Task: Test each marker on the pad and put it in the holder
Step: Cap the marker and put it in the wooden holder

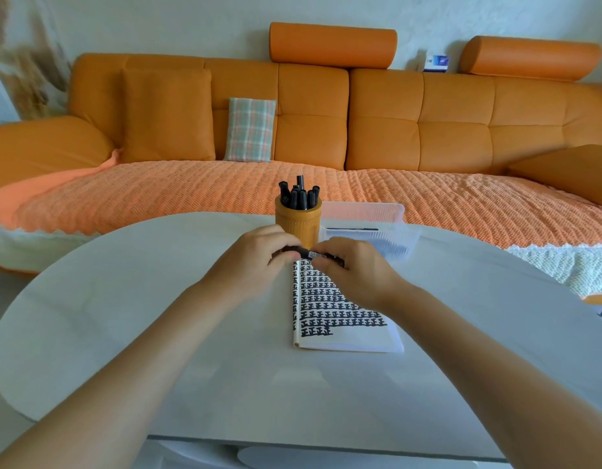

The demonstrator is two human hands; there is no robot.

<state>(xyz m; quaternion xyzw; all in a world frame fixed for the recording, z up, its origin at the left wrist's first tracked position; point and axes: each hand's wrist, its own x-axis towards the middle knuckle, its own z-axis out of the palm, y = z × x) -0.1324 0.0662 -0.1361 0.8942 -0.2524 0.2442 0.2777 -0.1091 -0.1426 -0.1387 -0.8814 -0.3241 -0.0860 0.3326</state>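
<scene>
Orange sofa (384,130) behind, pale table (140,316) below. Both hands meet just short of the holder (298,225) — left hand (255,262) curled round one end of a black marker (309,254), right hand (353,269) pinching the other — above the pad (340,309) lying under the right wrist. Whether it is being opened or closed cannot be told. A sharp tug could likely drive knuckles into the crowded holder just beyond and tip it over.

Both hands meet over the top of the pad (340,309), the left hand (255,258) and right hand (355,269) gripping one black marker (308,254) level between them, just before the orange holder (297,220) full of markers on the white surface (157,316).
</scene>
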